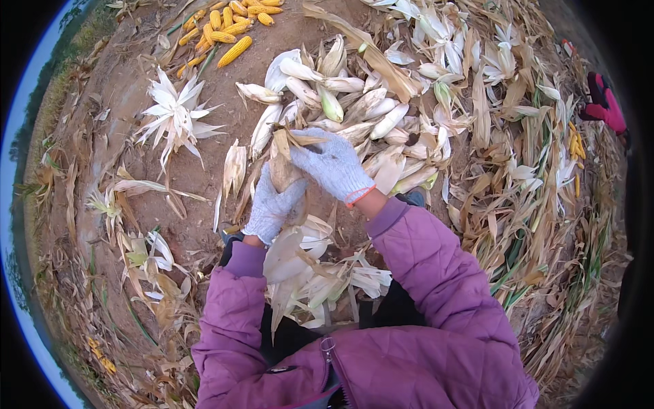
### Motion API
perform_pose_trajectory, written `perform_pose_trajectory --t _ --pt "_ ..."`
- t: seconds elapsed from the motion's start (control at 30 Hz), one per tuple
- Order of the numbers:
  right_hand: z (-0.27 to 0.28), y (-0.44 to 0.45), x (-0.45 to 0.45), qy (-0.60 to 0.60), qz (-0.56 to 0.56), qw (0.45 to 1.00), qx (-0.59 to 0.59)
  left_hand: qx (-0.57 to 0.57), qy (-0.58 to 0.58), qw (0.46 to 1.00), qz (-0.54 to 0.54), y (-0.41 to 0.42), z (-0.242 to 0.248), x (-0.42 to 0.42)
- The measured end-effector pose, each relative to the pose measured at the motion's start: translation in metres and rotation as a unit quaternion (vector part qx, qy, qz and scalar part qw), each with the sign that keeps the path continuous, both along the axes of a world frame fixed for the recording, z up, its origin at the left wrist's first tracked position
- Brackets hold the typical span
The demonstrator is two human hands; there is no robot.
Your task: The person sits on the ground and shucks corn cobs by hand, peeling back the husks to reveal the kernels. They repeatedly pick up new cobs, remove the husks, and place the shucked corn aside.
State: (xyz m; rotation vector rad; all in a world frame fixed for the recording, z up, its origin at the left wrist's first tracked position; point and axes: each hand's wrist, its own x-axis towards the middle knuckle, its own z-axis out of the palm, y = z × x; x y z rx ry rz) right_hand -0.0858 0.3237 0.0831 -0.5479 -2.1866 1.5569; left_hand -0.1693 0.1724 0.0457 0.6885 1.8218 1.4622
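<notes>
Both my hands wear pale knitted gloves. My left hand (275, 204) is wrapped around the lower part of an ear of corn in dry husk (282, 166). At the upper end of that ear, my right hand (332, 164) grips a brown strip of husk; its fingertips are partly hidden. Just beyond my hands lies a heap of unshucked ears (352, 102) in pale husks, one of them greenish. Bare yellow corn cobs (225, 28) are piled on the soil at the upper left. Stripped husks (311, 276) lie below my hands, between my legs.
A splayed white husk (178, 110) rests on the soil at left. Dry husks and stalks (511, 204) cover the ground at right, with some yellow cobs (576, 143) near the edge. Another person's pink-and-black sleeve (605, 105) shows at far right. More yellow cobs (101, 355) lie at lower left.
</notes>
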Motion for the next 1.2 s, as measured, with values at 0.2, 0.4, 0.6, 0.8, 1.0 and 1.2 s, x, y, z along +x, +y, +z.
perform_pose_trajectory --t 0.2,0.4,0.6,0.8,1.0,1.2 --pt "-0.006 0.004 -0.006 -0.021 -0.004 0.997 0.07 0.006 0.024 1.0 0.009 0.002 0.0 0.001" --pt "-0.008 0.001 -0.013 0.053 -0.015 0.997 -0.05 -0.01 0.034 0.999 0.02 -0.001 0.004 -0.008" --pt "0.002 0.01 -0.011 -0.019 0.073 0.997 -0.005 0.017 -0.089 0.995 -0.028 -0.005 0.005 -0.007" --pt "0.01 0.011 -0.01 -0.048 0.094 0.994 0.019 -0.021 -0.016 0.999 -0.044 -0.011 -0.004 -0.011" --pt "-0.032 0.009 -0.012 0.019 0.021 0.993 -0.114 0.041 -0.213 0.976 -0.024 -0.01 0.013 -0.009" --pt "-0.005 0.002 -0.014 -0.005 -0.032 0.92 -0.391 0.141 -0.3 0.943 0.036 -0.006 0.014 -0.001"
